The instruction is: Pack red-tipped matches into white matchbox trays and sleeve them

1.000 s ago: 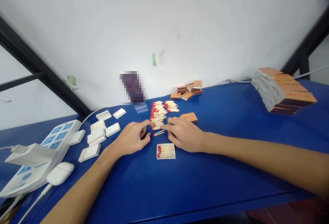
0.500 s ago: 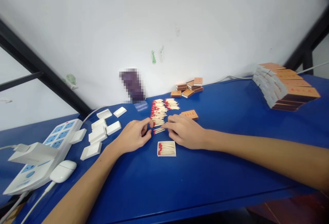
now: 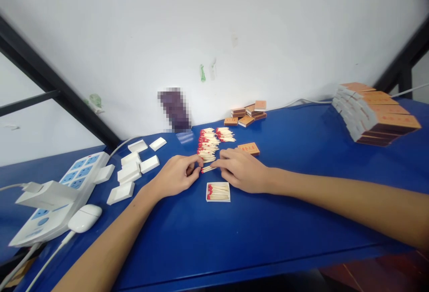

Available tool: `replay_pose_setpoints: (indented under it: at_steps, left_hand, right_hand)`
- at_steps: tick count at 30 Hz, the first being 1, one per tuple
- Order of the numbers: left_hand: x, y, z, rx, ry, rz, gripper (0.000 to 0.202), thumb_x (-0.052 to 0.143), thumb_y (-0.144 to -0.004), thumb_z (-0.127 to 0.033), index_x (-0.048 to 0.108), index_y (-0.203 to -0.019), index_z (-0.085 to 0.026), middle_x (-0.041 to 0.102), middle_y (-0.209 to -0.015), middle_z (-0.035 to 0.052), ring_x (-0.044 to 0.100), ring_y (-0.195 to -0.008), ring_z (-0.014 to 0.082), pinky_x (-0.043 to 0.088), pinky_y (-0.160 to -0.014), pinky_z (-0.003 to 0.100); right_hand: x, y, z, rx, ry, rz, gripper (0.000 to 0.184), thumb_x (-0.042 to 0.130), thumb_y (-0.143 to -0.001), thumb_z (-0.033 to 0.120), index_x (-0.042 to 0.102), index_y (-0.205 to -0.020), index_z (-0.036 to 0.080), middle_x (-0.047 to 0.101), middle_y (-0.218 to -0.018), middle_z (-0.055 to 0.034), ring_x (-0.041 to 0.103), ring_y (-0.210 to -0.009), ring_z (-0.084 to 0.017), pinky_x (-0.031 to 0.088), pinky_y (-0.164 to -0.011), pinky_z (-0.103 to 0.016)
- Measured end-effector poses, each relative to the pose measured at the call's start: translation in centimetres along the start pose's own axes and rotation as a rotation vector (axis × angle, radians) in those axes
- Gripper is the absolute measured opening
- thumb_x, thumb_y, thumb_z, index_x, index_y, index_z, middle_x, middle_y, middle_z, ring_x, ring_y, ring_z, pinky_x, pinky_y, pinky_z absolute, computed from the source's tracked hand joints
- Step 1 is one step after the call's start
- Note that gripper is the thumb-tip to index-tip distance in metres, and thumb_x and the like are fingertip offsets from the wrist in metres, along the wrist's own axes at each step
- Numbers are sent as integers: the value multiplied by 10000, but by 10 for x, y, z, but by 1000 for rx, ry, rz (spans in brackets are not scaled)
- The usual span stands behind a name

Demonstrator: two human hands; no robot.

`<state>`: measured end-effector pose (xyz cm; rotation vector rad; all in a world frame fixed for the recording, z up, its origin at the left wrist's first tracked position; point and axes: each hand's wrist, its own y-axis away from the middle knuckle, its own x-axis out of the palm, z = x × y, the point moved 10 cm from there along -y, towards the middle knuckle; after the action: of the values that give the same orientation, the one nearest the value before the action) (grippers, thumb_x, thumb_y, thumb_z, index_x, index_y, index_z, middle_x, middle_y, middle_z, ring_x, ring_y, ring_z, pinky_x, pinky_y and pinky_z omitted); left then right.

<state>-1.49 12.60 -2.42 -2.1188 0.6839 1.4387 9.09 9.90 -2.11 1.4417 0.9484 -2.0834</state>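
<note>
A few red-headed matches lie on the blue table between my two hands. At their head ends is my left hand, its index finger and thumb curled close together around the tips. The index finger of my right hand is stretched out to their plain ends, with its thumb apart below. Just behind is a large pile of matches, with a smaller pile to its right. In front of my hands sits a white matchbox tray with several matches lying in it, heads to the left.
An orange matchbox sleeve lies behind my right hand. Several matchboxes are heaped by the wall; a large stack stands right. White trays, a power strip and a white earbud case with cables lie left.
My left fingertips have drawn closer together at the match heads. My right hand has barely moved. The whole view has shifted slightly.
</note>
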Motion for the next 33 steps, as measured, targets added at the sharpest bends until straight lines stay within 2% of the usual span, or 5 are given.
replay_pose_setpoints:
  at_steps: [9, 17, 23, 27, 33]
  left_hand:
    - [0, 0, -1, 7, -10, -3, 150, 514, -817, -161, 584, -944, -202, 457, -565, -82, 441, -506, 91, 327, -550, 229]
    - [-1, 0, -4, 25, -32, -17, 94, 514, -860, -214, 578, -927, -199, 440, -542, -84, 424, -485, 91, 314, -541, 238]
    - [-4, 1, -4, 10, -7, -41, 169, 512, -848, -196, 553, -1012, -205, 450, -561, -89, 439, -495, 95, 321, -540, 235]
    - [-7, 0, -1, -8, -9, -84, 256, 496, -830, -159, 540, -1079, -203, 509, -597, -79, 482, -523, 104, 332, -545, 233]
    - [-5, -1, 3, -15, -36, -78, 221, 499, -842, -177, 552, -1055, -203, 517, -589, -75, 500, -523, 101, 342, -554, 231]
  right_hand:
    - [1, 0, 0, -14, -17, 0, 287, 453, -933, 142, 683, -1104, 162, 569, -921, -71, 482, -763, -169, 326, -710, -308]
    - [0, 0, 1, -19, -23, -1, 287, 445, -932, 130, 685, -1087, 150, 569, -906, -70, 484, -760, -166, 334, -710, -305]
    - [-3, 1, 1, -13, -29, -23, 306, 442, -934, 145, 661, -1148, 158, 572, -933, -71, 495, -763, -167, 344, -705, -306]
    - [-3, 1, 1, 5, 18, -27, 331, 433, -952, 187, 624, -1220, 156, 574, -964, -84, 497, -787, -182, 346, -722, -322]
    - [0, 0, 2, -5, 71, 2, 341, 384, -986, 221, 613, -1228, 151, 568, -1006, -97, 475, -765, -181, 338, -720, -337]
